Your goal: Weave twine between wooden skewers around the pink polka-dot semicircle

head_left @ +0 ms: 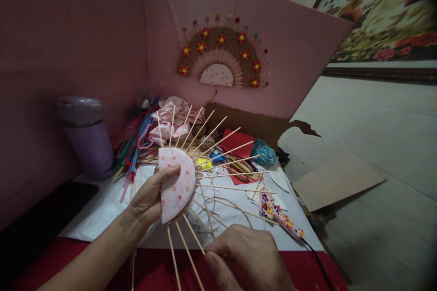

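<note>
My left hand [150, 195] grips a half-circle piece [177, 186] covered in pale pink fabric with small reddish prints, its thumb lying across the front. Thin wooden sticks [218, 148] fan out from the curved edge like rays. At the lower right, my right hand [249, 257] is closed, thumb and forefinger pinched at one of the lower sticks [194, 233]. Brown twine [235, 207] hangs in loose loops between the half-circle and the right hand; whether the fingers also hold it, I cannot tell.
A flower-patterned glue gun [280, 216] with a black cord lies at right. Behind are blue yarn [263, 151], red sheets [239, 143], scissors [239, 172], pink fabric [174, 116] and pipe cleaners [136, 138]. A purple tumbler [87, 138] stands left. A decorated fan-shaped piece [221, 50] hangs behind.
</note>
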Motion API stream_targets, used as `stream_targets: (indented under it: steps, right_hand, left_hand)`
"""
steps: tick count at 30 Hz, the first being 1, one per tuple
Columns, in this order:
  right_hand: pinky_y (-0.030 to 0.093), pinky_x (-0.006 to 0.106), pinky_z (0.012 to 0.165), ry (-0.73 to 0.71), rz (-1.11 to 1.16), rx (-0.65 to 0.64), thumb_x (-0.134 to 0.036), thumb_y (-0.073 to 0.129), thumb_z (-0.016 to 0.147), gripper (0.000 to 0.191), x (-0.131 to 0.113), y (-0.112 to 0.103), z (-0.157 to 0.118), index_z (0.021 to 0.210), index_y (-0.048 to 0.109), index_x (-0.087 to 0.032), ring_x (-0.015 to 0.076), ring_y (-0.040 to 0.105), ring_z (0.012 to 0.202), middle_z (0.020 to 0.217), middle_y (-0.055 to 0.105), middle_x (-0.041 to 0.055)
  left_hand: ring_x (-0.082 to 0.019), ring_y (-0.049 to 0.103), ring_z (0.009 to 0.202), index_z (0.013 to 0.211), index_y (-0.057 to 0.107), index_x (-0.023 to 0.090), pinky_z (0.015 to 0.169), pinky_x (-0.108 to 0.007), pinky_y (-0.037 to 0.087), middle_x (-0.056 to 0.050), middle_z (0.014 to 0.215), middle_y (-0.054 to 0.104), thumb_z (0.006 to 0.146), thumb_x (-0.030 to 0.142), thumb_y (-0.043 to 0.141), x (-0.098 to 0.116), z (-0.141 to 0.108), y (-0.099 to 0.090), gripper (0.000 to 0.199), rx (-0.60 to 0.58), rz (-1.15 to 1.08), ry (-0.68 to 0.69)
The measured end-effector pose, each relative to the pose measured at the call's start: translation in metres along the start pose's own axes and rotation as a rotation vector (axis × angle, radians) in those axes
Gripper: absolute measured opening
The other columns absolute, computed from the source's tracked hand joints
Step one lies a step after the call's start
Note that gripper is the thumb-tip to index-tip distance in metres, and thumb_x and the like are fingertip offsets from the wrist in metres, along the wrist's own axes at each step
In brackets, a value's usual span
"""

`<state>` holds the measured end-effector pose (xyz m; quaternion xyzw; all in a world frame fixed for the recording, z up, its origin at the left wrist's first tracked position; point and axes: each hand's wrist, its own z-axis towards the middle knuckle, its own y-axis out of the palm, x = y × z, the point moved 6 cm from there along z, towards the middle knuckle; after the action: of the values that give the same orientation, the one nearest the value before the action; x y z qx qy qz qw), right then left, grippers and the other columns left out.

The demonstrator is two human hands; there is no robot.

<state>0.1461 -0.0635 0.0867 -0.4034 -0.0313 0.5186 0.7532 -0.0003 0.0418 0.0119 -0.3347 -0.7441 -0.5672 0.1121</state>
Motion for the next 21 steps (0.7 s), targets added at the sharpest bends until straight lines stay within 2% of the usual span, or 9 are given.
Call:
stream_targets:
  steps: [3, 7, 11, 13, 16, 19, 21]
  right_hand:
    - [0.036, 0.021, 0.044, -0.002, 0.027, 0.059, -0.022, 0.047, 0.079, 0.018, -0.002, -0.007, 0.001, 0.068, 0.059, -0.016, 0.0098, 0.051, 0.047, 0.05, 0.057, 0.0008]
    - [0.04, 0.021, 0.046, -0.01, 0.032, 0.022, -0.019, 0.05, 0.078, 0.012, -0.003, -0.005, 0.001, 0.072, 0.06, -0.016, 0.0102, 0.054, 0.049, 0.053, 0.06, 0.0012]
    - [0.042, 0.02, 0.045, -0.033, 0.049, 0.155, -0.023, 0.047, 0.079, 0.015, -0.003, -0.01, -0.001, 0.07, 0.058, -0.018, 0.0097, 0.054, 0.047, 0.052, 0.059, 0.0004]
    - [0.042, 0.02, 0.046, -0.04, 0.05, 0.179, -0.023, 0.048, 0.079, 0.013, -0.004, -0.012, -0.001, 0.07, 0.057, -0.019, 0.0096, 0.055, 0.048, 0.053, 0.06, 0.0003]
    - [0.045, 0.02, 0.048, -0.029, 0.051, 0.132, -0.019, 0.051, 0.077, 0.006, -0.006, -0.016, 0.001, 0.074, 0.057, -0.019, 0.01, 0.058, 0.051, 0.059, 0.064, 0.0009]
    - [0.049, 0.021, 0.058, 0.033, 0.039, 0.063, -0.013, 0.054, 0.075, 0.008, -0.008, -0.026, 0.005, 0.075, 0.057, -0.02, 0.0123, 0.063, 0.065, 0.068, 0.067, 0.0015]
    - [0.05, 0.022, 0.06, 0.06, 0.003, 0.092, -0.013, 0.054, 0.074, 0.009, -0.01, -0.039, 0.007, 0.074, 0.057, -0.021, 0.015, 0.064, 0.072, 0.07, 0.067, 0.0021]
  left_hand:
    - [-0.021, 0.066, 0.058, 0.078, 0.063, 0.008, 0.057, -0.034, 0.055, -0.011, 0.065, 0.07, 0.074, 0.007, 0.052, -0.001, 0.0, 0.001, 0.012, -0.013, -0.018, -0.011]
    - [-0.022, 0.067, 0.06, 0.077, 0.063, 0.008, 0.059, -0.034, 0.056, -0.012, 0.067, 0.07, 0.075, 0.006, 0.051, -0.001, 0.001, 0.002, 0.012, -0.01, -0.047, -0.013]
    - [-0.021, 0.067, 0.06, 0.078, 0.063, 0.008, 0.059, -0.034, 0.056, -0.012, 0.068, 0.07, 0.074, 0.006, 0.051, -0.002, 0.001, 0.003, 0.013, -0.008, -0.075, -0.028]
    - [-0.021, 0.067, 0.059, 0.08, 0.063, 0.008, 0.059, -0.034, 0.056, -0.012, 0.068, 0.07, 0.075, 0.006, 0.051, -0.002, 0.001, 0.003, 0.013, -0.005, -0.081, -0.033]
    - [-0.021, 0.067, 0.059, 0.08, 0.063, 0.008, 0.059, -0.034, 0.056, -0.012, 0.068, 0.07, 0.075, 0.006, 0.05, -0.001, 0.0, 0.004, 0.014, 0.0, -0.083, -0.028]
    - [-0.021, 0.067, 0.059, 0.08, 0.063, 0.009, 0.058, -0.033, 0.056, -0.011, 0.067, 0.07, 0.075, 0.006, 0.05, -0.001, 0.0, 0.003, 0.014, 0.01, -0.071, -0.025]
    - [-0.02, 0.066, 0.057, 0.081, 0.062, 0.009, 0.057, -0.032, 0.056, -0.011, 0.066, 0.07, 0.074, 0.005, 0.05, 0.001, 0.0, 0.002, 0.014, 0.027, -0.064, -0.008]
